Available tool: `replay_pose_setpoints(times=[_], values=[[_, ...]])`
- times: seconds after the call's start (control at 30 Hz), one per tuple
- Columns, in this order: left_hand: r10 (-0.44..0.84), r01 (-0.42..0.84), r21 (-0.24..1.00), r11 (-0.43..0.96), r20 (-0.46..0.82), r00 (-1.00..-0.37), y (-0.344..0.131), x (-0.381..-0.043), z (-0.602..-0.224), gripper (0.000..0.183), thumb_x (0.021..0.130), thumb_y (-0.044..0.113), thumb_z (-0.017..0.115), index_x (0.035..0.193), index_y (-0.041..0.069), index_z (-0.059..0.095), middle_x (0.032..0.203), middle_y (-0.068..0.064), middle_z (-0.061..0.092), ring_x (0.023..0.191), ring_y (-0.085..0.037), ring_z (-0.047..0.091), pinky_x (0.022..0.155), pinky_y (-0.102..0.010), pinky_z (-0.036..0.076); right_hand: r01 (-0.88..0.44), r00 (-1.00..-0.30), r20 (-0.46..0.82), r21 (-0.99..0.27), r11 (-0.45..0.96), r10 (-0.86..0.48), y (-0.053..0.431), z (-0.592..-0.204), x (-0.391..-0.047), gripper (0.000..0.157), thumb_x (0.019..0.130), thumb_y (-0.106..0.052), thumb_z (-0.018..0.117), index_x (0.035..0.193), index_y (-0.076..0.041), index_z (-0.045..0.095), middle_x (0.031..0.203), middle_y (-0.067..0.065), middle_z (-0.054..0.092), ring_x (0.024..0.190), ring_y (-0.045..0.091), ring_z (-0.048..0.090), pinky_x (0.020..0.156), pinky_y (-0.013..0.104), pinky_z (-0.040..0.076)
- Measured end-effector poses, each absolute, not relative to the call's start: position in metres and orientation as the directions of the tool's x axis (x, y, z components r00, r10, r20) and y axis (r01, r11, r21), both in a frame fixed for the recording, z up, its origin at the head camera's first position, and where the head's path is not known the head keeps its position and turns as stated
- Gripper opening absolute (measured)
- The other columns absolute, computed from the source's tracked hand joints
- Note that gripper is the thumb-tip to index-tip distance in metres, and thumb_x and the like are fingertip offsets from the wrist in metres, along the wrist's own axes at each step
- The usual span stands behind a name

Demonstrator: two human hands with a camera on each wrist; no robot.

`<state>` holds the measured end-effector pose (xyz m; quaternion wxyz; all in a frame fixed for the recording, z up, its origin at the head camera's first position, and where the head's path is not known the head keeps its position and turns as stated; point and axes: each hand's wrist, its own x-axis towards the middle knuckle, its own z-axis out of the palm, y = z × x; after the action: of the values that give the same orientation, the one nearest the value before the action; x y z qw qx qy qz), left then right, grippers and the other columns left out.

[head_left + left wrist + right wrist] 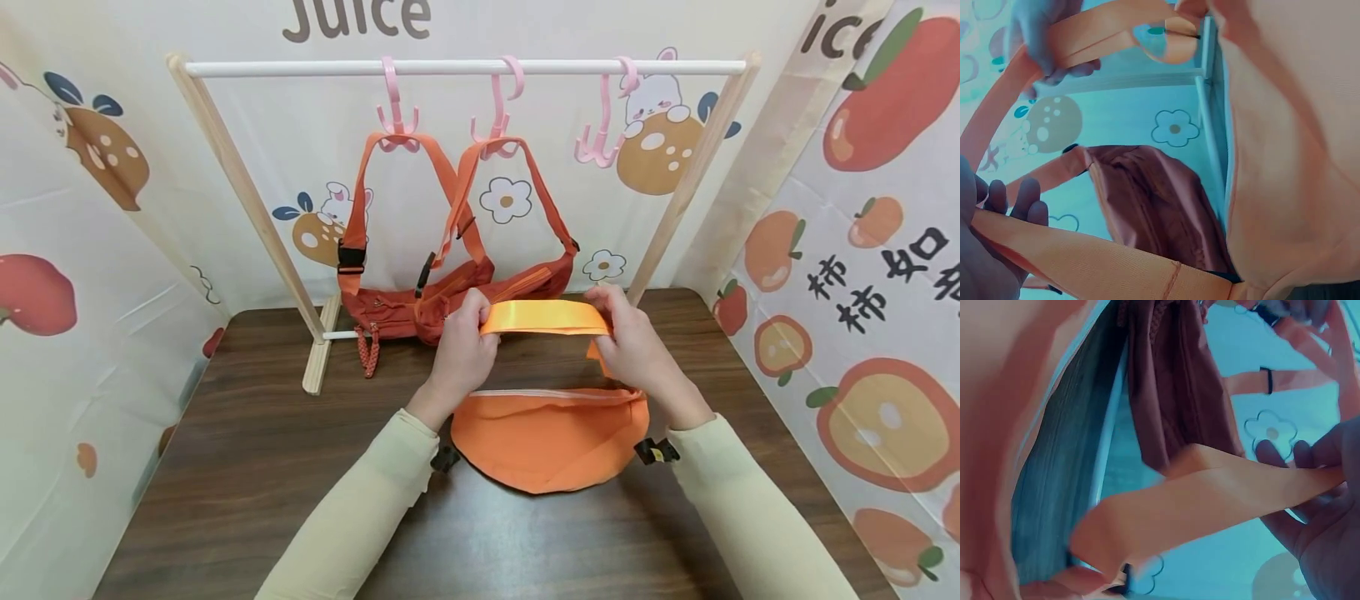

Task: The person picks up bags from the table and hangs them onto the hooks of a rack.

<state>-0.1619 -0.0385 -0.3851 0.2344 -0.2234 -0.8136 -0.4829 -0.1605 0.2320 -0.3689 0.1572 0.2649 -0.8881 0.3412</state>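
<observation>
In the head view, an orange waist bag point(551, 437) with a rounded lower edge lies over the table, its zipper along the top. Above it, my left hand point(465, 346) and right hand point(633, 342) grip its bright orange strap point(546, 317), which runs nearly level between them. A loose length of strap hangs beneath the right hand. In the left wrist view, my left fingers point(1025, 203) curl about the strap. The right wrist view has the strap point(1172, 500) passing into my right hand point(1322, 512). Black buckle parts point(657, 451) sit at the bag's side.
Behind, a wooden rack with a white bar point(300, 69) carries pink hooks point(497, 108). Two darker red-orange waist bags point(390, 312) hang from two hooks by their straps; the right-hand hook point(600, 137) holds nothing. Fruit-printed cloth surrounds the dark wooden table point(247, 467).
</observation>
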Motion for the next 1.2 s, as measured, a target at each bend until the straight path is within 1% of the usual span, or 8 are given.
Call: replay_pose_setpoints(times=[0.17,0.3,0.4,0.53,0.67,0.87,0.97,1.2], values=[[0.1,0.556,0.761,0.333,0.558,-0.824,-0.044,-0.164,-0.379,0.029,0.096,-0.014,0.054,0.091,0.01,0.038,0.078,-0.012,0.058,0.059,-0.015,0.062,0.061,-0.032,0.056,-0.508,-0.851,0.463,-0.605,0.613,-0.248,0.242,-0.368,-0.168,0.035,0.094,0.013,0.057,0.127,0.002,0.062,0.102,0.013,0.065,0.076,0.022,0.057,0.069,0.025,0.046],[0.078,0.536,0.785,0.311,0.541,-0.838,-0.048,-0.165,-0.376,0.02,0.1,-0.009,0.056,0.101,0.007,0.043,0.076,-0.012,0.055,0.06,-0.019,0.05,0.072,-0.034,0.054,-0.45,-0.882,0.445,-0.694,0.562,-0.157,0.249,-0.362,-0.172,0.019,0.099,0.005,0.063,0.117,0.001,0.064,0.094,0.012,0.063,0.073,0.021,0.054,0.062,0.022,0.045],[0.093,0.544,0.782,0.304,0.545,-0.834,-0.05,-0.167,-0.373,0.019,0.101,-0.008,0.06,0.112,0.003,0.049,0.085,-0.013,0.063,0.071,-0.022,0.056,0.084,-0.037,0.056,-0.437,-0.891,0.43,-0.732,0.523,-0.144,0.252,-0.352,-0.174,0.015,0.1,0.003,0.067,0.114,0.001,0.063,0.095,0.012,0.062,0.073,0.019,0.054,0.061,0.02,0.047],[0.13,0.561,0.764,0.32,0.551,-0.824,-0.055,-0.171,-0.371,0.028,0.098,0.001,0.075,0.122,0.006,0.06,0.102,-0.01,0.071,0.089,-0.021,0.065,0.087,-0.038,0.057,-0.466,-0.885,0.412,-0.752,0.466,-0.219,0.26,-0.34,-0.178,0.028,0.097,0.006,0.073,0.122,0.0,0.063,0.102,0.011,0.064,0.077,0.018,0.056,0.067,0.019,0.049],[0.158,0.565,0.753,0.336,0.546,-0.822,-0.06,-0.173,-0.368,0.039,0.094,0.02,0.084,0.129,0.015,0.069,0.111,-0.002,0.072,0.088,-0.018,0.062,0.076,-0.035,0.052,-0.543,-0.837,0.444,-0.744,0.389,-0.32,0.27,-0.333,-0.185,0.043,0.09,0.012,0.077,0.13,0.0,0.066,0.102,0.007,0.07,0.071,0.017,0.057,0.062,0.02,0.048],[0.177,0.586,0.727,0.357,0.563,-0.807,-0.061,-0.174,-0.361,0.041,0.101,0.03,0.075,0.141,0.019,0.069,0.136,0.0,0.069,0.096,-0.016,0.064,0.079,-0.035,0.055,-0.61,-0.79,0.504,-0.702,0.368,-0.349,0.271,-0.323,-0.187,0.038,0.095,0.009,0.074,0.131,-0.002,0.071,0.101,0.003,0.071,0.07,0.014,0.055,0.058,0.02,0.044],[0.179,0.621,0.698,0.357,0.601,-0.779,-0.058,-0.176,-0.355,0.042,0.106,0.028,0.069,0.146,0.018,0.065,0.136,-0.004,0.067,0.1,-0.016,0.064,0.084,-0.036,0.054,-0.634,-0.774,0.546,-0.66,0.404,-0.322,0.268,-0.318,-0.189,0.036,0.097,0.007,0.072,0.13,-0.005,0.073,0.095,0.008,0.068,0.07,0.014,0.056,0.06,0.018,0.046],[0.206,0.717,0.617,0.324,0.694,-0.69,-0.05,-0.181,-0.338,0.039,0.111,0.014,0.058,0.149,0.012,0.062,0.123,-0.01,0.066,0.096,-0.022,0.054,0.077,-0.038,0.044,-0.661,-0.732,0.633,-0.573,0.485,-0.251,0.261,-0.301,-0.194,0.028,0.097,0.005,0.073,0.122,-0.005,0.077,0.099,0.005,0.065,0.075,0.015,0.05,0.063,0.024,0.039]])
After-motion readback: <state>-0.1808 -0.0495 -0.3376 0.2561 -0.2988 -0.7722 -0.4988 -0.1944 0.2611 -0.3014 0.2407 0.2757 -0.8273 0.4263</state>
